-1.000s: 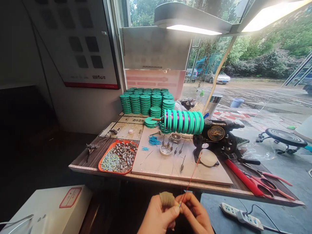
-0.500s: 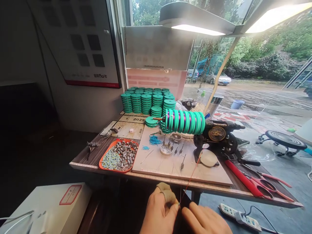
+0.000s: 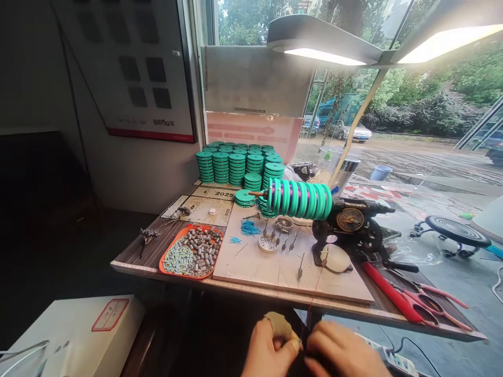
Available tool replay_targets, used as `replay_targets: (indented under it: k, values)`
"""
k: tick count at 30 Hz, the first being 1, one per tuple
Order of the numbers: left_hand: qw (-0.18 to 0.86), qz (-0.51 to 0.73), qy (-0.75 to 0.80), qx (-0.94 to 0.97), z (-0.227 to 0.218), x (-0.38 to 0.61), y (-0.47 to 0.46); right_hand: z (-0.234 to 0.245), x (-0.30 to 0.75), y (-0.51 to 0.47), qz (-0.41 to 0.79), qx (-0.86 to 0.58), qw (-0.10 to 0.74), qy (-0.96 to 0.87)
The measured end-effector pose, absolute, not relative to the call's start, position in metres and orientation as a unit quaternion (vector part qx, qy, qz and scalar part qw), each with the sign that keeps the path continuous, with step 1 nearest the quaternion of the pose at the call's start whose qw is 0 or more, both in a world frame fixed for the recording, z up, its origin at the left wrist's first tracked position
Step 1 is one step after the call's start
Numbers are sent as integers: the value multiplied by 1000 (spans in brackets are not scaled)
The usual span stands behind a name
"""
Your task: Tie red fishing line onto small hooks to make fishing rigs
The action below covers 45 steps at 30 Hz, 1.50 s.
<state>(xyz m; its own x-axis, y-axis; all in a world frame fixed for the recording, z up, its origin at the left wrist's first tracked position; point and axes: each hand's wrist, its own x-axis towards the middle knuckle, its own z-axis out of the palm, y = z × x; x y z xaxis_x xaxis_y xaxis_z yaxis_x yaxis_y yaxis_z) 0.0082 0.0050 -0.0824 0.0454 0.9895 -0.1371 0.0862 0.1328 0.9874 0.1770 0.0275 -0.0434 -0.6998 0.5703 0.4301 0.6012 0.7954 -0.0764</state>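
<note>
Below the front edge of the table, my left hand (image 3: 271,350) pinches a thin line between thumb and forefinger, with tan finger covers (image 3: 277,323) on its fingers. Close on its right, my right hand (image 3: 346,350) has its fingers curled in; whatever they hold is hidden. A thin red fishing line (image 3: 315,288) runs from the board down to the hands. Above, a hand-cranked winder (image 3: 349,220) carries a row of green foam spools (image 3: 299,199). On the wooden board (image 3: 251,267) stand small metal sinkers with wire stems, one sinker (image 3: 300,271) near the front.
An orange tray (image 3: 161,264) of metal sinkers and pale tubes sits left. Small blue pieces (image 3: 249,227) and a round dish of beads (image 3: 268,243) lie on the board. Stacked green spools (image 3: 236,167) stand behind. Red-handled scissors (image 3: 426,306) and pliers lie right.
Both hands have shifted right and slightly down in the picture. Another sinker now shows near the round pale disc, and the front sinker appears a little further right.
</note>
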Motion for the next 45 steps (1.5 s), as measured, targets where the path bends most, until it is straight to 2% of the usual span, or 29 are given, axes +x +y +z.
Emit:
replay_targets:
  k: [2,4,7,9,12,15,24,32,40,43,45]
  values:
    - [516,432,540,506,-81,10,5,-19,178,43,39,-375,272,-885]
    - [509,428,544,512,-80,10,5,6,176,64,50,-444,351,-823]
    - [494,422,562,511,-81,7,6,36,167,95,-30,-458,463,-758]
    - [485,422,571,510,-82,6,6,52,160,113,-117,-415,487,-760]
    - [485,422,570,511,-84,7,7,70,152,140,-211,-374,394,-813]
    - [496,422,564,508,-86,11,9,84,145,167,-203,-396,292,-846]
    - [534,440,550,466,-90,15,5,102,140,185,-125,-432,246,-859]
    - [576,465,517,430,-87,9,6,127,142,206,11,-436,186,-881]
    - [632,464,484,387,-83,10,8,125,142,213,48,-407,205,-889]
    - [646,459,480,377,-82,11,7,122,142,200,23,-399,252,-881]
    - [649,458,479,374,-80,10,6,116,145,177,-9,-396,318,-862]
